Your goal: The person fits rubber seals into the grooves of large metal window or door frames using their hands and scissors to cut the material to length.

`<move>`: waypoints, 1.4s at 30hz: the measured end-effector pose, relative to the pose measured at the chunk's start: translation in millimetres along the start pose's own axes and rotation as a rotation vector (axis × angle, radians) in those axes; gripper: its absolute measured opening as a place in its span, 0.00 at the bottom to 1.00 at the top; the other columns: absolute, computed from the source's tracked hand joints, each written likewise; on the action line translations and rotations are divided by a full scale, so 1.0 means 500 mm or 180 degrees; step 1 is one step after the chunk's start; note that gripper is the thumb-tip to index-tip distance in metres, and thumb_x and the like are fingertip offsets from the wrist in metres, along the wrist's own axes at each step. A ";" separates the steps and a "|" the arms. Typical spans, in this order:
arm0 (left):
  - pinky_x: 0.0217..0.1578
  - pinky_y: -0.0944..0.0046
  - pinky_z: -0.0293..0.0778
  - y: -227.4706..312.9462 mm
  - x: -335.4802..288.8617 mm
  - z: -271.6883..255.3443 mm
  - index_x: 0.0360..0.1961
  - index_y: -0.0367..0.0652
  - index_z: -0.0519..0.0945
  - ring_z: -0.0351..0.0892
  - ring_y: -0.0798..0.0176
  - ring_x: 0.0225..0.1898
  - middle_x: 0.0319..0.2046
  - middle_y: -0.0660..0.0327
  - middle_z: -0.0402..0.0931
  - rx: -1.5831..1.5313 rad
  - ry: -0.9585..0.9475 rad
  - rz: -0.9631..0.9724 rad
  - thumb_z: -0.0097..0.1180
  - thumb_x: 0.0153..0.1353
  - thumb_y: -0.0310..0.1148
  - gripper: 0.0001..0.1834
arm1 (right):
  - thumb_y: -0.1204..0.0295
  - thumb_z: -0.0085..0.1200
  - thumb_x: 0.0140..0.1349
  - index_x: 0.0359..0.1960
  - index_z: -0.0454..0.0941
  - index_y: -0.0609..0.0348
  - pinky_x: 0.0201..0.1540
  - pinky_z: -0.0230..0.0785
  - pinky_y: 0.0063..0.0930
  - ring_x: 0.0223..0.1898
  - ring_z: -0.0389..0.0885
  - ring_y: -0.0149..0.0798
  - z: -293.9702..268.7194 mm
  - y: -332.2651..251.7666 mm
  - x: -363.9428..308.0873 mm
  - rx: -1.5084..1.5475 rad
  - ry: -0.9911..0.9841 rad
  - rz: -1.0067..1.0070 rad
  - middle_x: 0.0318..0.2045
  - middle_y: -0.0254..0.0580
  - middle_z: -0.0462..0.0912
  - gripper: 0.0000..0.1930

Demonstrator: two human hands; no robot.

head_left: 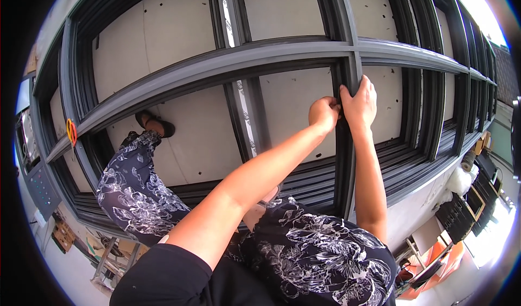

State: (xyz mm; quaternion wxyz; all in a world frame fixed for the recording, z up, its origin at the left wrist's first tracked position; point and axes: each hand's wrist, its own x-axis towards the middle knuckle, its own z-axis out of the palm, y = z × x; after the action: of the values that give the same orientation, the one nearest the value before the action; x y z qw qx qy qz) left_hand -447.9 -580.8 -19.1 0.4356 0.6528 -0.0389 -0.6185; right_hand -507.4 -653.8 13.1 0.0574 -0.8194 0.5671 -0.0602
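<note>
A: What was the setting?

B: A pale workshop floor, seen from above, with a large dark grey frame of crossing bars lying flat over it. The person stood astride it in floral trousers, one sandalled foot down inside an opening, well to the left of the hands.

A: And the hands?

B: Both met on one upright bar, just below where it crosses a long rail. The left hand was curled into a narrow pinch at the bar's left edge, seemingly on a dark seal strip, though the strip itself was too thin to make out. The right hand, touching the left, lay flat over the bar with fingers pointing up, pressing down and gripping nothing.

A: Which step did that look like?

B: Probably seating a strip into the bar's groove near the joint. The next move would likely call for sliding both hands along the bar towards the body, pressing evenly.

A: Anything in the way?

B: The person's own knee sat over the bar's near end. Off to the far left an orange ring hung on the frame; crates and orange gear lay beyond the right edge.
</note>
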 end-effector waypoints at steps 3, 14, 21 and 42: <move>0.38 0.62 0.81 -0.022 -0.001 0.001 0.49 0.30 0.80 0.84 0.61 0.35 0.39 0.53 0.83 -0.0538 -0.0082 -0.0078 0.54 0.66 0.24 0.13 | 0.62 0.62 0.56 0.56 0.70 0.65 0.54 0.71 0.42 0.53 0.75 0.53 -0.002 -0.002 -0.013 -0.0050 -0.0031 0.0011 0.48 0.51 0.78 0.28; 0.43 0.62 0.82 0.000 -0.003 -0.016 0.47 0.28 0.80 0.85 0.59 0.41 0.43 0.50 0.82 -0.0252 -0.0451 -0.0071 0.50 0.68 0.24 0.12 | 0.62 0.64 0.56 0.55 0.70 0.67 0.55 0.72 0.41 0.53 0.76 0.52 -0.024 -0.012 -0.028 -0.0173 -0.0283 0.0094 0.49 0.51 0.78 0.29; 0.36 0.62 0.81 -0.020 0.024 -0.008 0.44 0.30 0.82 0.84 0.60 0.31 0.36 0.53 0.84 0.0473 -0.0406 0.0273 0.51 0.67 0.26 0.11 | 0.59 0.64 0.56 0.56 0.70 0.65 0.54 0.72 0.41 0.53 0.77 0.53 -0.029 0.008 -0.030 -0.0160 -0.0299 -0.0032 0.48 0.50 0.79 0.30; 0.61 0.61 0.72 -0.051 -0.025 -0.047 0.55 0.31 0.77 0.80 0.59 0.53 0.52 0.53 0.80 -0.1023 -0.1117 -0.0245 0.46 0.69 0.21 0.16 | 0.64 0.70 0.48 0.70 0.54 0.69 0.54 0.72 0.40 0.56 0.73 0.53 -0.017 -0.035 -0.048 -0.0462 -0.0015 -0.0344 0.56 0.55 0.73 0.50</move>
State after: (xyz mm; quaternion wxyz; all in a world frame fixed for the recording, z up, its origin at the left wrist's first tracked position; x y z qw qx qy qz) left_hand -443.4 -545.3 -28.6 0.4966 0.4586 0.0098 -0.7368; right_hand -500.8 -625.5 23.6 -0.0042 -0.8509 0.5248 -0.0201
